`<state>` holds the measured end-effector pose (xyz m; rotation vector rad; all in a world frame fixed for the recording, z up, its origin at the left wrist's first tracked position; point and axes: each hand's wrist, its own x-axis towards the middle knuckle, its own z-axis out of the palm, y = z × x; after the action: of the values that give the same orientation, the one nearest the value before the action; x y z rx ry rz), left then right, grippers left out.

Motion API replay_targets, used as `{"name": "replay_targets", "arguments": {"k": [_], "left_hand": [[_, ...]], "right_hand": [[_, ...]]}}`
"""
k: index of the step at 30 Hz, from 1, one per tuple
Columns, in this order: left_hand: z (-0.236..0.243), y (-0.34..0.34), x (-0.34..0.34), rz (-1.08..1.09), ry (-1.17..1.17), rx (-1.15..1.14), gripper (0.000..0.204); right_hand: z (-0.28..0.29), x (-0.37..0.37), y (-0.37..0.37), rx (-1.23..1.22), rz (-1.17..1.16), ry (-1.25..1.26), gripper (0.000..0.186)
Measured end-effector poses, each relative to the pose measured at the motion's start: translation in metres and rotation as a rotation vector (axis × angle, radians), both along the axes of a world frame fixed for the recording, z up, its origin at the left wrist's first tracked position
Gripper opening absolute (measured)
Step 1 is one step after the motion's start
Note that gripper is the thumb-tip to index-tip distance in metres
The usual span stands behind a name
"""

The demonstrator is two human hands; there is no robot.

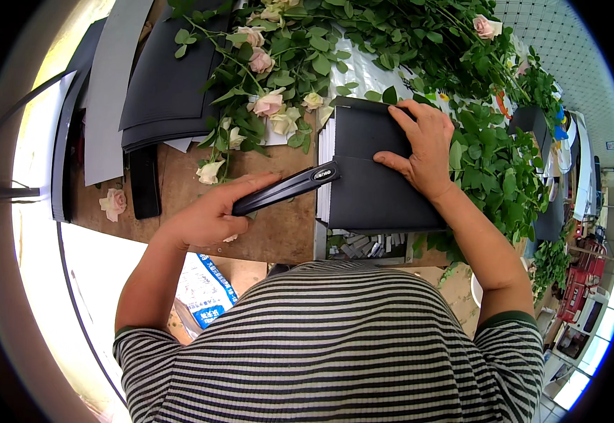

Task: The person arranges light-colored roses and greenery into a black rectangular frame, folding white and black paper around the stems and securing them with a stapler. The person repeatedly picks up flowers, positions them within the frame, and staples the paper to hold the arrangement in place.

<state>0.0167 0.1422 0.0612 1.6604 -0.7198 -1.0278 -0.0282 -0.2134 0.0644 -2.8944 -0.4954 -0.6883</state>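
Observation:
My left hand is closed around a dark stapler, whose head meets the left part of a black folded card piece with a pale ridged left edge. My right hand grips and presses that piece at its upper right, thumb on the face and fingertips at the top edge. Small grey pieces, too small to name, lie in a recess below it.
Roses with leafy stems cover the back and right. Black sheets and grey board lie left, near a black phone and loose pink rose on the wooden table. A printed bag lies below.

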Motion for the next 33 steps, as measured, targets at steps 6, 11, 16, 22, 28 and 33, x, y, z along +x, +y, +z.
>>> {"name": "replay_targets", "arguments": {"k": [6, 11, 16, 22, 28, 33], "left_hand": [[0.013, -0.023, 0.022, -0.099, 0.099, 0.183, 0.074], [0.028, -0.062, 0.032, -0.166, -0.229, 0.257, 0.049], [0.032, -0.07, 0.033, -0.215, -0.507, 0.553, 0.049], [0.018, -0.062, 0.034, -0.111, -0.29, 0.316, 0.058], [0.041, -0.012, 0.067, -0.279, -0.36, 0.344, 0.067], [0.002, -0.022, 0.07, 0.095, -1.264, 0.507, 0.068]], "right_hand": [[-0.001, 0.0, -0.002, 0.002, -0.014, -0.003, 0.067], [0.0, -0.003, -0.002, 0.025, -0.014, 0.014, 0.067], [-0.003, 0.0, -0.001, 0.023, -0.008, -0.004, 0.068], [-0.001, 0.001, -0.002, -0.007, -0.02, 0.014, 0.069], [-0.004, 0.002, -0.003, 0.061, -0.019, 0.002, 0.065], [0.0, 0.001, 0.0, 0.042, -0.028, 0.05, 0.067]]}}
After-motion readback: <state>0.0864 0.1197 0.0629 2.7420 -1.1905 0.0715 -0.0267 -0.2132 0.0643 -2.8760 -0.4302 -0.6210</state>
